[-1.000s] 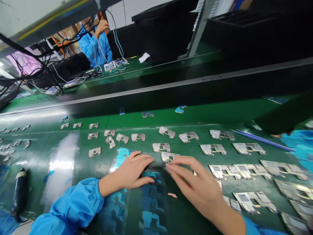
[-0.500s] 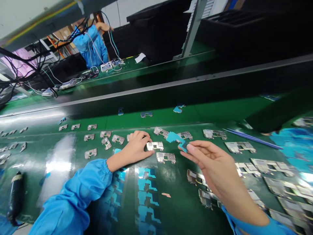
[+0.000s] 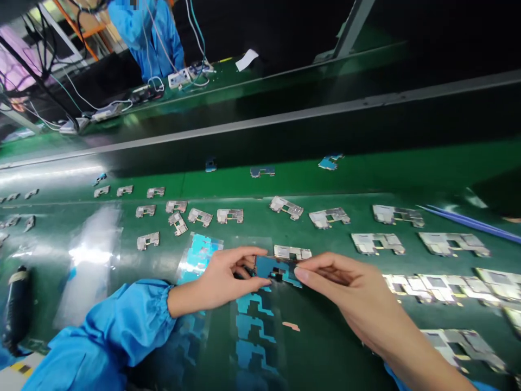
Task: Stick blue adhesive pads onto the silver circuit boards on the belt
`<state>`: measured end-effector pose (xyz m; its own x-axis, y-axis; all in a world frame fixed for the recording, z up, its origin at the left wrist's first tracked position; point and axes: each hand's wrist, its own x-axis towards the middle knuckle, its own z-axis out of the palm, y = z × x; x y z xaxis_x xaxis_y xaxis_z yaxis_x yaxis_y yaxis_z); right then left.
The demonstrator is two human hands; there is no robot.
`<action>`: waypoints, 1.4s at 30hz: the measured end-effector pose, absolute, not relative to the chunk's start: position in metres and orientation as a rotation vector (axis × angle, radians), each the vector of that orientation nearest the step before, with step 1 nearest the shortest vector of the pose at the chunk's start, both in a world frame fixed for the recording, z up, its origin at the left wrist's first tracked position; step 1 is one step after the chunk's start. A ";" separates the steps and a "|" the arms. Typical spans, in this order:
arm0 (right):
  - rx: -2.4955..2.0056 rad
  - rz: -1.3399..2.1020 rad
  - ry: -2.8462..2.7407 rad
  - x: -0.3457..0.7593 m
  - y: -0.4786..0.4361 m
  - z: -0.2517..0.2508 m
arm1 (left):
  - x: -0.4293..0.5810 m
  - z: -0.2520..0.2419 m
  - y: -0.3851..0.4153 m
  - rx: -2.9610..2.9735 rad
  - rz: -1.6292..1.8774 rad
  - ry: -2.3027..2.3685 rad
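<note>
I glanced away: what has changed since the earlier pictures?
The left hand has lifted a board; the right hand has moved left, apparently bringing its blue film to it. Both hands now hold the board. The tweezers and pink strip stayed put.

Can't see all of the held board, partly covered by left hand and right hand. Can follow the blue tool only to the right edge, the co-worker only to the top. Can't make out detail on far-left boards.
</note>
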<state>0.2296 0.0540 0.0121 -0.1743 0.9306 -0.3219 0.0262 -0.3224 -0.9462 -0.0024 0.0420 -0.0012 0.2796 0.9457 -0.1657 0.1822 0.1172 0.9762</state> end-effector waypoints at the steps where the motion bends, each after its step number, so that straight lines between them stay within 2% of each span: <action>1: -1.369 1.592 -1.183 0.230 0.054 0.010 | -0.003 -0.002 0.043 1.348 0.809 1.151; 42: -1.494 1.560 -1.297 0.226 0.059 0.020 | -0.007 -0.004 0.040 1.398 0.827 1.055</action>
<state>0.2260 0.0592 0.0203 -0.1751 0.9142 -0.3654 0.1925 -0.3322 -0.9234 -0.0072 0.0395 -0.0041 0.3491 0.9328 -0.0899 0.1353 0.0448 0.9898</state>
